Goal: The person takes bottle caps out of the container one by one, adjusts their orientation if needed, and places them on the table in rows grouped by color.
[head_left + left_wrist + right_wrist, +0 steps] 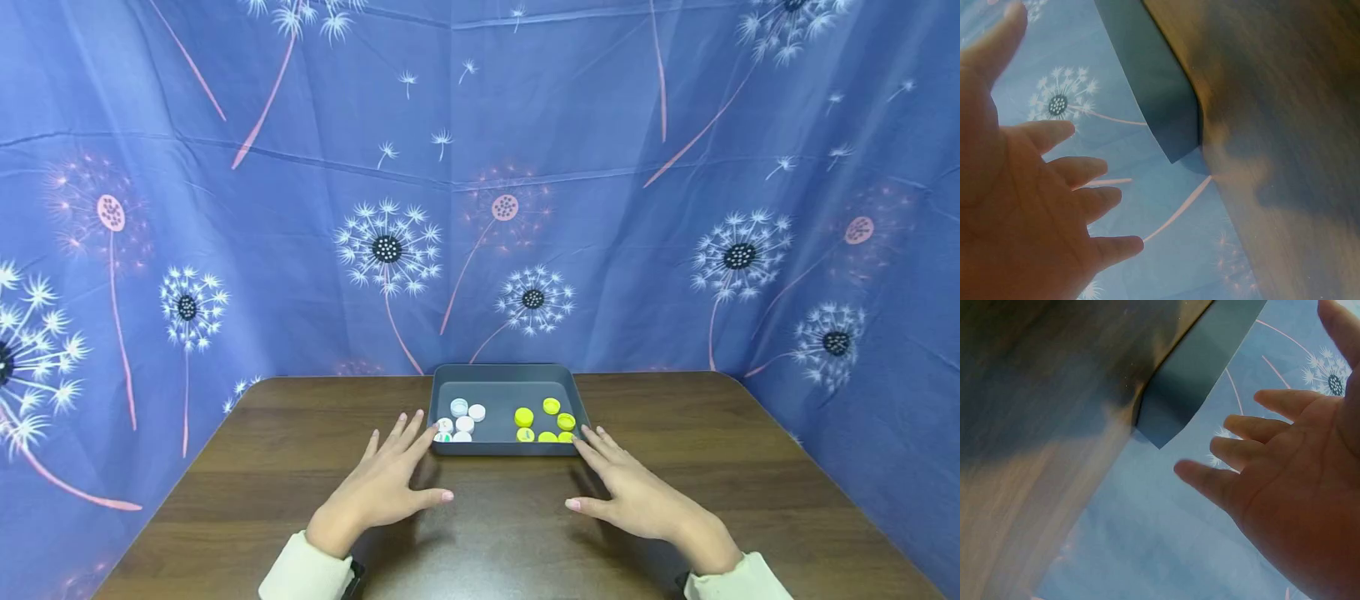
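A shallow dark grey tray (504,448) sits at the back of the table. In its left part lie several white bottle caps (465,425), and several yellow bottle caps (523,417) are in its right part. My left hand (386,487) hovers at the tray's front left corner, fingers straight and spread, thumb pointing inward. At the front right corner my right hand (641,496) mirrors it, fingers also extended. Both wrist views show palms holding nothing, with the tray's outer wall (1154,75) beyond the fingertips. The tray's front wall hides parts of the nearest caps.
The brown wooden table (495,533) spreads out on both sides and in front of the tray. A blue curtain (600,108) with dandelion prints hangs right behind the table and along its sides.
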The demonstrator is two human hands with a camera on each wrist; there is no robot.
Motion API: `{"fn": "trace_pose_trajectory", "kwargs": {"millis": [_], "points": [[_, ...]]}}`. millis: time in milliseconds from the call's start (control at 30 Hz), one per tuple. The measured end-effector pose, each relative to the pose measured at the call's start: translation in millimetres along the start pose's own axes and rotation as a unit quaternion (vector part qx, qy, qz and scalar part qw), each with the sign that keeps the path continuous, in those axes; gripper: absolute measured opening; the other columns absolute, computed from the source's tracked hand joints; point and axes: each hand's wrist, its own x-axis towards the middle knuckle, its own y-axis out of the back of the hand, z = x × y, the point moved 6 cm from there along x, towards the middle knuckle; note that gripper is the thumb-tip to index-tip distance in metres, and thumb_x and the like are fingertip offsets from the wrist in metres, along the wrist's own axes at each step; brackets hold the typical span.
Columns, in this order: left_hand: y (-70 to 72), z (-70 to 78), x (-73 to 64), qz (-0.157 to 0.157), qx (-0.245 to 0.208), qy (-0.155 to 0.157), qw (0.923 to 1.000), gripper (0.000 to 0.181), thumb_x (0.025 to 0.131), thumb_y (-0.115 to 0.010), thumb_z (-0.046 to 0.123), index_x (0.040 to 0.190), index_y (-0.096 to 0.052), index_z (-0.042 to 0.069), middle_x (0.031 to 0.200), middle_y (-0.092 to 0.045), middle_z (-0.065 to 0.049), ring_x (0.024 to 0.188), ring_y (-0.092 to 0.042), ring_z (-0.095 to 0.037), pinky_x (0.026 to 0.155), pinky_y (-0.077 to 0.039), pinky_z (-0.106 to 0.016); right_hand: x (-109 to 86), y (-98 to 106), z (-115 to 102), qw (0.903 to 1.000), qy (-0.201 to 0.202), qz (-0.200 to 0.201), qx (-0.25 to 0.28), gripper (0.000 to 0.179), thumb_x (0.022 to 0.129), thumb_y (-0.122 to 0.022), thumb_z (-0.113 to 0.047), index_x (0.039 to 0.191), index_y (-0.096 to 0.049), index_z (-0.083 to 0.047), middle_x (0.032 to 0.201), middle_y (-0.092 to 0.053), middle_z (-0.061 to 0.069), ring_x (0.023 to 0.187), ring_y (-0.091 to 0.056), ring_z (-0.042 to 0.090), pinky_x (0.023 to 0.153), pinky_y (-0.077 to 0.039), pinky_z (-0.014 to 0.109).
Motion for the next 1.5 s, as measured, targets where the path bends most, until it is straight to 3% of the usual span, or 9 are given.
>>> {"fn": "trace_pose_trajectory", "kwargs": {"millis": [267, 433, 600, 700, 833, 967, 1067, 1267, 1500], "points": [[10.6, -6.4, 2.6, 0.060, -0.057, 0.008, 0.9966, 0.075, 0.090, -0.064, 0.057, 0.148, -0.046, 0.014, 0.157, -0.038, -0.007, 0.142, -0.037, -0.032, 0.110, -0.033, -0.058, 4.5, 4.2, -3.5, 0.9997, 0.006, 0.011, -0.020, 0.083, 0.092, -0.066, -0.050, 0.153, -0.033, -0.004, 0.161, -0.026, 0.013, 0.148, -0.021, 0.037, 0.110, -0.031, 0.058], [19.1, -10.1, 8.2, 0.118, -0.100, 0.024, 0.9876, 0.055, 0.092, -0.070, 0.043, 0.139, -0.058, 0.015, 0.143, -0.056, -0.003, 0.132, -0.052, -0.026, 0.105, -0.042, -0.052, 3.2, 7.4, -2.9, 0.9991, 0.010, 0.035, -0.024, 0.072, 0.093, -0.068, -0.042, 0.150, -0.042, -0.006, 0.156, -0.037, 0.014, 0.140, -0.038, 0.039, 0.104, -0.039, 0.059], [23.9, -15.8, 18.2, 0.164, -0.131, 0.029, 0.9772, 0.033, 0.089, -0.076, 0.026, 0.120, -0.070, 0.015, 0.123, -0.068, 0.001, 0.113, -0.064, -0.021, 0.094, -0.051, -0.044, 7.8, 20.3, -6.9, 0.9950, 0.056, 0.078, -0.026, 0.059, 0.092, -0.072, -0.027, 0.143, -0.051, -0.006, 0.143, -0.051, 0.012, 0.130, -0.051, 0.033, 0.100, -0.045, 0.053], [21.3, -19.5, 27.5, 0.164, -0.145, 0.024, 0.9755, 0.027, 0.088, -0.077, 0.021, 0.114, -0.072, 0.013, 0.117, -0.070, 0.001, 0.100, -0.068, -0.018, 0.086, -0.054, -0.040, 15.3, 34.4, -11.6, 0.9902, 0.085, 0.109, -0.021, 0.054, 0.091, -0.074, -0.015, 0.140, -0.054, -0.007, 0.138, -0.055, 0.009, 0.126, -0.055, 0.030, 0.097, -0.047, 0.050], [13.9, -22.7, 41.7, 0.151, -0.137, 0.015, 0.9788, 0.023, 0.088, -0.076, 0.014, 0.109, -0.074, 0.008, 0.112, -0.071, -0.002, 0.088, -0.068, -0.018, 0.078, -0.055, -0.037, 30.9, 48.0, -14.8, 0.9861, 0.098, 0.134, 0.007, 0.050, 0.089, -0.074, -0.009, 0.136, -0.058, -0.011, 0.134, -0.059, 0.003, 0.123, -0.057, 0.025, 0.093, -0.050, 0.048], [4.9, -26.5, 51.9, 0.142, -0.120, 0.015, 0.9825, 0.015, 0.086, -0.076, 0.008, 0.100, -0.076, 0.005, 0.106, -0.072, -0.002, 0.085, -0.066, -0.018, 0.074, -0.053, -0.036, 48.8, 47.3, -11.8, 0.9837, 0.096, 0.148, 0.036, 0.041, 0.087, -0.075, -0.005, 0.126, -0.066, -0.011, 0.122, -0.066, -0.001, 0.106, -0.063, 0.017, 0.082, -0.054, 0.041], [0.1, -29.7, 56.1, 0.136, -0.115, 0.021, 0.9837, 0.006, 0.086, -0.076, 0.007, 0.091, -0.077, 0.004, 0.097, -0.072, 0.001, 0.082, -0.065, -0.015, 0.073, -0.053, -0.033, 63.8, 42.1, -5.4, 0.9827, 0.085, 0.156, 0.050, 0.029, 0.084, -0.076, -0.002, 0.112, -0.071, -0.010, 0.108, -0.069, -0.001, 0.094, -0.065, 0.020, 0.074, -0.054, 0.037], [-4.7, -33.8, 59.0, 0.133, -0.122, 0.028, 0.9831, 0.005, 0.084, -0.076, 0.000, 0.082, -0.077, 0.005, 0.086, -0.070, 0.002, 0.078, -0.065, -0.013, 0.070, -0.055, -0.028, 87.1, 30.5, 3.2, 0.9852, 0.071, 0.145, 0.057, 0.023, 0.077, -0.078, 0.005, 0.087, -0.069, -0.013, 0.093, -0.068, 0.001, 0.084, -0.064, 0.026, 0.073, -0.052, 0.041], [-10.6, -36.2, 60.2, 0.121, -0.134, 0.037, 0.9829, 0.007, 0.083, -0.075, -0.003, 0.080, -0.076, 0.003, 0.084, -0.068, 0.001, 0.077, -0.064, -0.013, 0.068, -0.055, -0.026, 102.0, 16.1, 12.0, 0.9935, 0.027, 0.102, 0.042, 0.015, 0.077, -0.080, 0.000, 0.087, -0.070, -0.004, 0.091, -0.070, 0.008, 0.074, -0.061, 0.016, 0.063, -0.048, 0.028]]}}
